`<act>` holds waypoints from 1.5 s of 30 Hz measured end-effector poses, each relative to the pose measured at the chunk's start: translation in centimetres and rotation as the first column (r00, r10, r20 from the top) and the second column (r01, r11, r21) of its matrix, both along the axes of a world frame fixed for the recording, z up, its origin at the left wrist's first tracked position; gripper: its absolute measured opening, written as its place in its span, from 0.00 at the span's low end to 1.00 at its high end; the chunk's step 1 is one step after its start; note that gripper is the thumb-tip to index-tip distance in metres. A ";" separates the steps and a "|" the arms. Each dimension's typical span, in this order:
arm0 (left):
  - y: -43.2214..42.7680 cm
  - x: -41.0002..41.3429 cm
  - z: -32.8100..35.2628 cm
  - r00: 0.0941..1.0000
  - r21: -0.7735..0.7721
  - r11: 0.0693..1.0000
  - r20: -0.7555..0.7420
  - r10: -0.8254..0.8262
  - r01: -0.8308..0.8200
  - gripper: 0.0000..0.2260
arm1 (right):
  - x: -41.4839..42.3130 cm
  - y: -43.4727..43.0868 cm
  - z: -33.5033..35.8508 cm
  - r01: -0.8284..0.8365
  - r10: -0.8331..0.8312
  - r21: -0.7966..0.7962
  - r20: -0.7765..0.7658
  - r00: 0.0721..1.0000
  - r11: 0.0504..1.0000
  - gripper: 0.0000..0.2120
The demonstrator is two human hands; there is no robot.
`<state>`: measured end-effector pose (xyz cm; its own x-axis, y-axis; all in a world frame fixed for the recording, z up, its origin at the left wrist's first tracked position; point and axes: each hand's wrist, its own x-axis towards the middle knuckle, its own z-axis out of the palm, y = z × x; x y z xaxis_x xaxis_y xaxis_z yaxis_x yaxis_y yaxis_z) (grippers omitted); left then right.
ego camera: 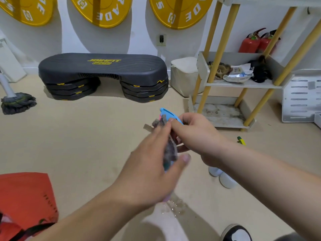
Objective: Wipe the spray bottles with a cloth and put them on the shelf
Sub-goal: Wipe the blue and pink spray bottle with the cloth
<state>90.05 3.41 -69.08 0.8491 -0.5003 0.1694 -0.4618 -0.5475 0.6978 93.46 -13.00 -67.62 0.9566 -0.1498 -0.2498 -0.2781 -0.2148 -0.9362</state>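
We're seeing a matte beige floor (86, 136) running back to a plain white wall (142, 37), both smooth. Three glossy round yellow weight plates (100, 11) with white lettering are hanging on that wall. Below them a dark rubbery step platform (104, 66) is sitting on its stacked base; it has a textured top and a kidney shape. At right a shelf (243, 83) is standing on the floor: white boards with raised edges, round yellow posts, bottom board stained. Rags (220, 70) and a foil packet (238, 76) are lying on its middle board, with two red fire extinguishers (250, 43) standing behind. A red bag (26, 197) is lying bottom left. A grey string mop (19, 101) is resting head-down at far left.

Mid-frame, above the floor and short of the shelf, we're holding the spray bottle (171, 116): blue plastic trigger head, pink collar, pale translucent body. Its long axis is running from bottom centre up and away from us, and the nozzle is pointing away and left. The left hand (149, 171) is clamping a fuzzy grey cloth (169, 150) against the bottle's middle between thumb and nearly straight fingers. The right hand (194, 134) is curling its fingers round the neck just under the trigger head.
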 end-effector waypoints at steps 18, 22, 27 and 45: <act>0.7 3.5 0.8 0.622 -0.197 0.856 -0.764 0.172 -0.479 0.19 | -0.5 0.9 0.9 -0.003 -0.002 0.039 0.126 0.992 0.999 0.11; -0.4 1.8 -0.5 0.876 -0.073 0.935 -0.382 0.295 -0.347 0.12 | -0.3 0.8 0.3 0.035 -0.036 0.016 0.095 0.995 0.999 0.11; -0.8 0.4 -2.8 0.940 0.172 0.981 0.339 0.025 -0.088 0.29 | 0.2 0.1 0.2 0.131 -0.133 0.045 0.034 0.991 0.990 0.12; 0.0 3.4 -1.4 0.945 -0.262 0.946 -0.310 0.102 -0.188 0.16 | -0.4 1.6 0.1 0.086 -0.087 0.013 0.187 0.979 0.996 0.11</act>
<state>93.46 3.43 -70.44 0.9420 -0.3349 0.0226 -0.1471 -0.3515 0.9246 93.07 -11.42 -67.56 0.9699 -0.2334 -0.0686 -0.1155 -0.1933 -0.9743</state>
